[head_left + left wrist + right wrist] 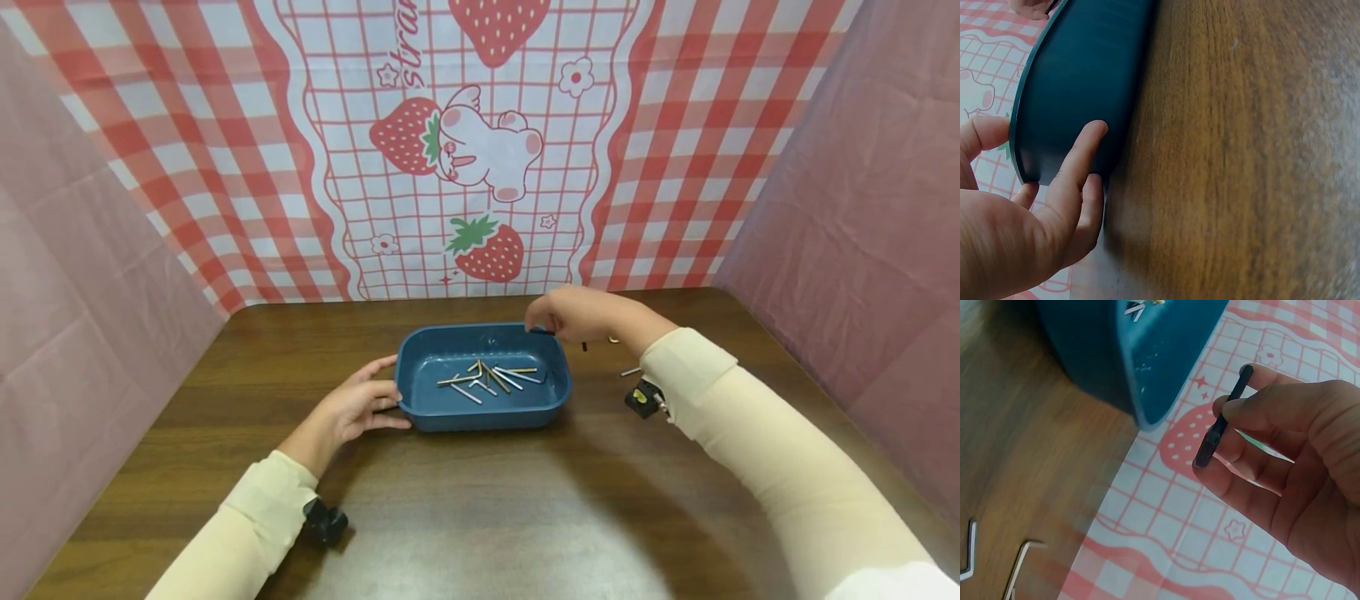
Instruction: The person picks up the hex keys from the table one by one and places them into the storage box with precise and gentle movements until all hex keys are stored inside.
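Note:
A blue plastic bin (480, 422) stands on the wooden table with several silver and gold hex keys (491, 377) lying loose inside. My left hand (363, 404) rests against the bin's left end. Its fingers are spread over the outer wall (1079, 81) and reach the rim. Above the bin's far right corner, my right hand (577, 312) pinches a thin black hex key (1225, 419) between thumb and fingers. In the right wrist view this key is beside the bin's rim, apart from it.
Right of the bin, a silver hex key (630, 372) and a small black piece (584, 346) lie on the table. The right wrist view shows two bent keys there, one being a pale hex key (1019, 565). A strawberry-print cloth (480, 167) hangs behind the table.

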A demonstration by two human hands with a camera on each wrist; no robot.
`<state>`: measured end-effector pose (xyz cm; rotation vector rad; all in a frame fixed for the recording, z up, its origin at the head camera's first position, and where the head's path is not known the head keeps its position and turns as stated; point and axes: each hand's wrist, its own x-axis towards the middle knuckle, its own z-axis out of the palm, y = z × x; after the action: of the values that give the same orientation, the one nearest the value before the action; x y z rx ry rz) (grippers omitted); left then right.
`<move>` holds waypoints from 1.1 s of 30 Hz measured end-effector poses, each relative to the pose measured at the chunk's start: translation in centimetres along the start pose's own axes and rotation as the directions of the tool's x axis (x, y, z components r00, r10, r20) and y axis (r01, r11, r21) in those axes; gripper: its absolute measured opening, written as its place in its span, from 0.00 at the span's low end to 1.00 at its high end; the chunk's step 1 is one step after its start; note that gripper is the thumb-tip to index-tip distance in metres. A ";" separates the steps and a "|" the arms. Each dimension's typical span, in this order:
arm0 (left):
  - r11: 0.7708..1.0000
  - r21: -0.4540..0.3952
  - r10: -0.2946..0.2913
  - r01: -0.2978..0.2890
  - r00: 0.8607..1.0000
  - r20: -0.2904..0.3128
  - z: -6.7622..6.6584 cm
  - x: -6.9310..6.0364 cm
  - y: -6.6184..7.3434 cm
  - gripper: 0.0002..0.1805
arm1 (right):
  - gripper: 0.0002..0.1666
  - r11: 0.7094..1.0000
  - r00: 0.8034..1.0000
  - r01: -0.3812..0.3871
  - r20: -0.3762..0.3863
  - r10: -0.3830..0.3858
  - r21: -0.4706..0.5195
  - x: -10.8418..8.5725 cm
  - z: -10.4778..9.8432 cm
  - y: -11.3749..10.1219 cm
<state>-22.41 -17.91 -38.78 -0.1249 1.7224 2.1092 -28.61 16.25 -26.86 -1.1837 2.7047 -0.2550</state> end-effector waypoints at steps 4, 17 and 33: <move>1.000 -0.001 -0.001 0.001 1.000 0.002 0.0 0.0 0.0 0.44 | 0.23 1.000 0.999 -0.012 0.031 0.012 -0.008 1.0 0.3 -0.4; 1.000 -0.004 0.005 -0.004 1.000 0.019 -0.1 -0.1 0.2 0.45 | 0.26 0.997 0.997 0.057 0.055 -0.054 -0.056 3.8 1.7 -1.2; 1.000 0.002 0.002 -0.002 1.000 0.017 0.0 -0.1 0.2 0.45 | 0.23 0.981 0.963 0.079 0.267 -0.030 -0.175 8.1 4.3 -3.0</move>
<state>-22.39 -17.95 -38.53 -0.1046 1.7156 2.1034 -30.91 7.91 -31.09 -1.2424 2.5069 0.1422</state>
